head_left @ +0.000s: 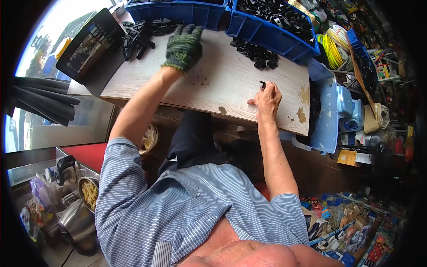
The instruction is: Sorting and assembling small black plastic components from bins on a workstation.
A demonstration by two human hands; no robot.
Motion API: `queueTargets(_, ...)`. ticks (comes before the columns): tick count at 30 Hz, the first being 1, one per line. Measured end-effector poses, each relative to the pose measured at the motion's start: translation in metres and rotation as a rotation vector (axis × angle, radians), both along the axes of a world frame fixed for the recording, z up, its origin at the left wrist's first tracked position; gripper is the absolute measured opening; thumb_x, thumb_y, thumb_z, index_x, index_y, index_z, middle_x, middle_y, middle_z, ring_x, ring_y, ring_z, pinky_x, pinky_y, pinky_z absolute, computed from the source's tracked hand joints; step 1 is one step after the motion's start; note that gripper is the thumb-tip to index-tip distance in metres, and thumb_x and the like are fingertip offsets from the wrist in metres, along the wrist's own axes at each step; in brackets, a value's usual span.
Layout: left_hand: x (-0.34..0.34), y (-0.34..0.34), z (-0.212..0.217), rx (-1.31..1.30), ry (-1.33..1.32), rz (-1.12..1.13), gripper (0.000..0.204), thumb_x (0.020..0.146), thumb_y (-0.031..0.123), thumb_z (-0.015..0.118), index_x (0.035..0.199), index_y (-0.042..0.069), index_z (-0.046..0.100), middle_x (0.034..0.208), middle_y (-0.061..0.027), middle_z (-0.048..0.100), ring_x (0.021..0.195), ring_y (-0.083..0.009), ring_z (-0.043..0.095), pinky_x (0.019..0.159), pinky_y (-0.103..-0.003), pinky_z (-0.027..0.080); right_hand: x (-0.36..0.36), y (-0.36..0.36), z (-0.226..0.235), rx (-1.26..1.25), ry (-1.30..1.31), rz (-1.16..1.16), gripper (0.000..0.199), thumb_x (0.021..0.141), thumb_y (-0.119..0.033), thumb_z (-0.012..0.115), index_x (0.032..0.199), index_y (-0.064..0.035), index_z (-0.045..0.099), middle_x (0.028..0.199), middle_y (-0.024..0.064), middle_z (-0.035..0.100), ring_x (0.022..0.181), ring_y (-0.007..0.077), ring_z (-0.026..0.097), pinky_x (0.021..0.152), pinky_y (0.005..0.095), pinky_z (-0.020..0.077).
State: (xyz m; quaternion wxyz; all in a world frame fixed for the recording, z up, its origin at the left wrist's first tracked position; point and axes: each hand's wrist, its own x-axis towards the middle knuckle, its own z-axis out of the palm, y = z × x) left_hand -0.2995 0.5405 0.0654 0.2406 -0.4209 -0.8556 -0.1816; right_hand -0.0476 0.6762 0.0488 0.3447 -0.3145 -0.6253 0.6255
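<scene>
My left hand (183, 49), in a green-and-black knit glove, reaches to the far side of the table with its fingers stretched out. It is beside a loose row of black plastic pieces (163, 26) and appears to hold nothing. My right hand (268, 103) is bare and closed near the table's right part. Between its thumb and fingers a small black plastic piece (262, 84) sticks out, mostly covered by the hand. Beyond it lies a heap of similar black pieces (258, 55). Longer black pieces (137, 40) lie left of the glove.
Two blue bins, one at the far middle (178, 17) and one at the far right (271, 33), line the pale wooden table (222, 75); the right one is full of black pieces. A tablet (91, 46) stands at left. A light-blue tub (324, 109) adjoins the right edge.
</scene>
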Motion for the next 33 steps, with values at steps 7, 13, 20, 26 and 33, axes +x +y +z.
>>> queueTargets(7,-0.04,0.009,-0.025,-0.195,0.016,-0.235,0.039,0.094,0.014,0.049,0.131,0.006,0.056,0.128,-0.0206,0.059,0.125,-0.039,0.052,0.105,-0.049,0.042,0.002,0.007,-0.007,-0.089,0.015,-0.013,0.018,0.092,0.002,0.041,0.094,0.0,0.059,0.084,0.0046,0.047,0.057,0.0125,0.049,0.036,0.0269,0.0523)
queueTargets(13,-0.011,0.012,-0.016,-0.013,-0.155,-0.354,0.041,0.093,0.022,0.056,0.131,0.007,0.056,0.122,-0.0209,0.062,0.116,-0.0396,0.057,0.099,-0.048,0.047,-0.001,0.004,0.0,-0.102,0.005,-0.068,0.031,0.096,-0.033,0.051,0.078,-0.0084,0.049,0.05,-0.003,0.035,0.039,0.0082,0.035,0.041,0.0333,0.0527)
queueTargets(20,-0.019,-0.004,-0.026,0.012,-0.069,-0.258,0.02,0.09,0.027,0.062,0.092,0.009,0.068,0.095,-0.0124,0.066,0.098,-0.0354,0.06,0.083,-0.049,0.048,-0.001,0.002,0.005,-0.1,0.027,-0.049,0.032,0.097,-0.034,0.051,0.076,-0.0088,0.048,0.05,-0.0035,0.035,0.039,0.0078,0.035,0.041,0.0329,0.0533)
queueTargets(26,0.016,0.004,-0.012,0.09,-0.005,-0.313,0.02,0.092,0.029,0.062,0.095,0.011,0.069,0.09,-0.0127,0.067,0.092,-0.0361,0.062,0.08,-0.049,0.049,-0.002,0.0,0.008,-0.168,0.046,-0.069,0.033,0.097,-0.035,0.049,0.076,-0.0097,0.048,0.05,-0.0038,0.032,0.04,0.0083,0.035,0.041,0.0345,0.0536)
queueTargets(33,0.093,0.011,-0.008,0.302,-0.6,-0.613,0.022,0.095,0.025,0.062,0.108,0.011,0.073,0.099,-0.0134,0.069,0.093,-0.0349,0.065,0.078,-0.044,0.053,-0.002,-0.004,0.018,-0.246,0.068,-0.096,0.035,0.096,-0.036,0.044,0.071,-0.0123,0.042,0.05,-0.0024,0.028,0.041,0.0101,0.034,0.041,0.0368,0.0534)
